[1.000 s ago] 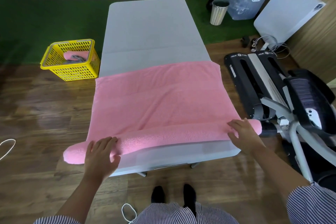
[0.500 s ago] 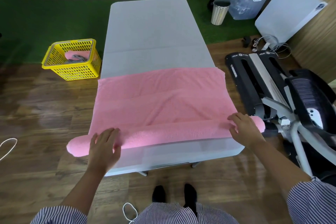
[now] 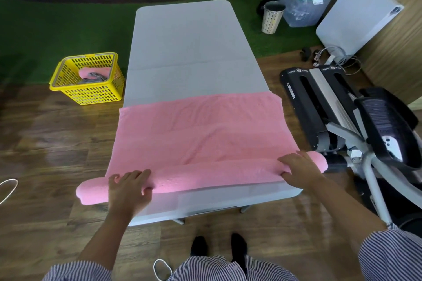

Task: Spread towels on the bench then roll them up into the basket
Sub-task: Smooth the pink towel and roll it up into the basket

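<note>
A pink towel [image 3: 201, 130] lies flat across the near half of the grey bench [image 3: 187, 48]. Its near edge is wound into a long roll [image 3: 205, 173] that overhangs both sides of the bench. My left hand [image 3: 127, 189] grips the roll near its left end, fingers curled over the top and the thumb at the near side. Near the right end, my right hand [image 3: 299, 169] holds it the same way. On the floor left of the bench, a yellow basket [image 3: 91, 93] holds a rolled pink towel [image 3: 91, 72] and a grey one.
A black and grey exercise machine [image 3: 342, 125] stands close to the bench's right side. A slatted bin [image 3: 272, 17], a clear storage box [image 3: 303, 4] and a white panel [image 3: 358, 16] are at the far right. White cords lie on the wooden floor.
The roll has grown thicker under both hands. The towel's far edge has slid toward me, so the flat part is shorter.
</note>
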